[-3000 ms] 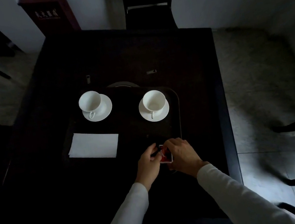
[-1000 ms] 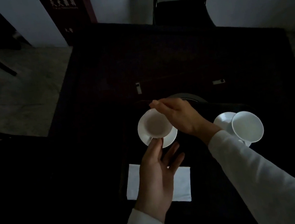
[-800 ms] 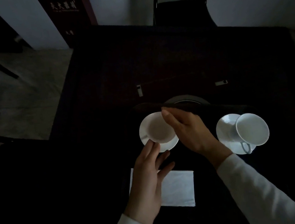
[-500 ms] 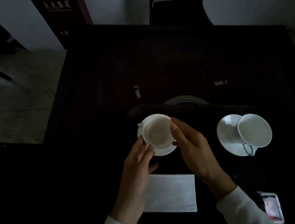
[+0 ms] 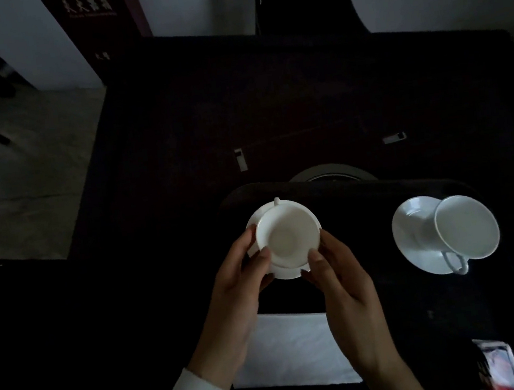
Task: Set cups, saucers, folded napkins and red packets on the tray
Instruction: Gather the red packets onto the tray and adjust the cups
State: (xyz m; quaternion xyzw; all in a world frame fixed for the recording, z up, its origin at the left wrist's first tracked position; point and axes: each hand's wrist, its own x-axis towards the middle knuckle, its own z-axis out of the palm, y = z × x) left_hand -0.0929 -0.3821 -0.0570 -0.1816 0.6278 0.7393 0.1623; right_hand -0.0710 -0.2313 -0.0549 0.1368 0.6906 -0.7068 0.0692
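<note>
Head view shows my left hand [image 5: 238,291] and right hand [image 5: 344,287] closed in from either side on the cup [image 5: 287,239], which sits on its saucer [image 5: 286,274] at the left end of the dark tray [image 5: 345,185]. The fingers [image 5: 261,255] of both hands are curled narrow against the cup's wall and the saucer's edge, holding the pair between them. I judge the step to be squaring this cup on its saucer; its handle points away from me, while the second cup [image 5: 467,227] has its handle towards me. To do it well I would turn the cup alone, steadying the saucer with light pressure so that it does not skid on the tray, and let go only once the cup sits centred. Both cups look empty. The second cup stands on the second saucer [image 5: 415,230] at the tray's right end, well apart from the first. A folded white napkin [image 5: 287,350] lies just in front of the held saucer, partly under my wrists, and a red packet [image 5: 500,366] shows at the lower right corner. The counter [image 5: 269,96] beneath is dark.
</note>
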